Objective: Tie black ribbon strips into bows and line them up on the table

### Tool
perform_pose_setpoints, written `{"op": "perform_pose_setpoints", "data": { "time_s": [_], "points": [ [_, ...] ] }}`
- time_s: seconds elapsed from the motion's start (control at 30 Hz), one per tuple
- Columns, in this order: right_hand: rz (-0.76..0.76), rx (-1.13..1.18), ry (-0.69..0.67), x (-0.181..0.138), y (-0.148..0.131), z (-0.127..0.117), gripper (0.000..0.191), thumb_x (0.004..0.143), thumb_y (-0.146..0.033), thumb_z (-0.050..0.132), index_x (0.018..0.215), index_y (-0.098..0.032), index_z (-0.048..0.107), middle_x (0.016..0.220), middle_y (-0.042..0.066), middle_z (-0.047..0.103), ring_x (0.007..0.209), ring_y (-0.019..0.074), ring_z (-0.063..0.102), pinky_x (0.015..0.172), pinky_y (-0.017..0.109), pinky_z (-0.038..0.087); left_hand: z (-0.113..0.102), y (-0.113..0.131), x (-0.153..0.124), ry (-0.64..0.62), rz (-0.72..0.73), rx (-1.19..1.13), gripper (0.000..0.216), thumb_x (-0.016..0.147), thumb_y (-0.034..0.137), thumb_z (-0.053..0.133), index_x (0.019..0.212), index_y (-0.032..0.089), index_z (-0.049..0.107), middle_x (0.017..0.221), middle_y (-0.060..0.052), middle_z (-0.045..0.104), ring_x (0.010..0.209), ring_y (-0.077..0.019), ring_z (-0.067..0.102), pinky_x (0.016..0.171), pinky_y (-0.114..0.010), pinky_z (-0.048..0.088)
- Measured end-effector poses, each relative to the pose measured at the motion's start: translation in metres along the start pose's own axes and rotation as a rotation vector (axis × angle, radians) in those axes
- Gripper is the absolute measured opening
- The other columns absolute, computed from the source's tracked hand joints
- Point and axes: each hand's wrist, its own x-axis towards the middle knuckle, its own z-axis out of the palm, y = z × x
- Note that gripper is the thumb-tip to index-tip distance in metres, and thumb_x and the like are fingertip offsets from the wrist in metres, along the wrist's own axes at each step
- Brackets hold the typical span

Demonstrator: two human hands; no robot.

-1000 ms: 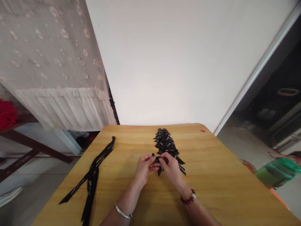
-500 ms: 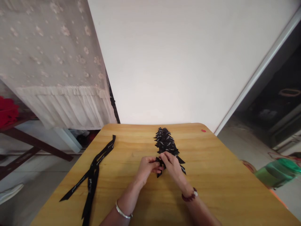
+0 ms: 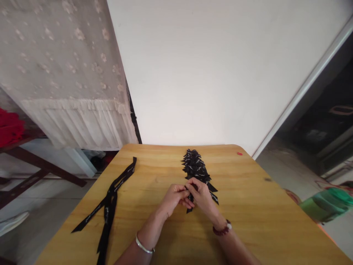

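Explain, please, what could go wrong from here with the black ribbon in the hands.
The black ribbon is mostly hidden between the left hand and right hand, so a twist might go unnoticed. The right hand is close to the dark ribbon pile and could disturb it. The loose ribbons overlap; lifting one may drag another.

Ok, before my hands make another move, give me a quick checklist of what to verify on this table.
1. Left hand gripping the held ribbon: ok.
2. Right hand pinching it too: ok.
3. Middle of that ribbon neat: cannot tell, fingers cover it.
4. Loose ribbons separated from one another: not ok, they overlap.
5. Black bows apart from the loose ribbons: ok, bare tabletop between.
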Motion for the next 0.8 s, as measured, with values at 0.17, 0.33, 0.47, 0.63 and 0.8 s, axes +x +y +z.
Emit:
{"op": "perform_pose_setpoints", "data": {
  "time_s": [0.17,0.33,0.47,0.63,0.8],
  "points": [
    [0.126,0.09,0.08,0.002,0.002,-0.002,0.038,0.081,-0.045,0.034,0.062,-0.017,0.053,0.06,0.001,0.055,0.058,0.0137,0.051,0.052,0.023,0.037,-0.001,0.001,0.002,0.15,0.077,-0.047,0.02,0.062,0.03,0.062,0.062,0.012,0.056,0.05,-0.005,0.062,0.046,-0.0153,0.06,0.046,-0.024,0.047],
    [0.116,0.082,-0.002,0.001,0.007,-0.001,0.038,0.077,-0.048,0.041,0.055,-0.018,0.048,0.05,-0.003,0.046,0.048,0.0111,0.043,0.045,0.022,0.032,-0.002,0.002,0.004,0.25,0.149,-0.058,0.022,0.061,0.031,0.063,0.065,0.01,0.058,0.056,-0.006,0.063,0.047,-0.0149,0.06,0.048,-0.025,0.048],
    [0.056,0.015,0.005,0.001,0.011,0.002,0.029,0.072,-0.039,0.052,0.054,-0.018,0.045,0.05,-0.005,0.041,0.048,0.0095,0.038,0.046,0.021,0.03,-0.002,0.002,0.004,0.235,0.133,-0.082,0.021,0.061,0.03,0.063,0.068,0.01,0.059,0.056,-0.005,0.063,0.051,-0.0159,0.061,0.052,-0.026,0.05],
    [0.058,-0.01,0.006,0.002,0.014,0.001,0.025,0.073,-0.034,0.049,0.055,-0.019,0.043,0.05,-0.005,0.04,0.048,0.0098,0.037,0.046,0.021,0.03,0.0,0.003,0.003,0.231,0.123,-0.093,0.028,0.063,0.032,0.062,0.08,0.011,0.057,0.066,-0.007,0.065,0.053,-0.0176,0.063,0.05,-0.026,0.05],
    [0.042,-0.021,0.004,0.0,0.013,0.002,0.024,0.073,-0.034,0.049,0.055,-0.019,0.043,0.048,-0.006,0.039,0.047,0.0096,0.037,0.045,0.02,0.03,0.002,-0.002,0.003,0.306,0.174,-0.101,0.027,0.066,0.039,0.057,0.065,0.013,0.049,0.054,-0.003,0.061,0.045,-0.0178,0.061,0.042,-0.025,0.048]
  ]
}}
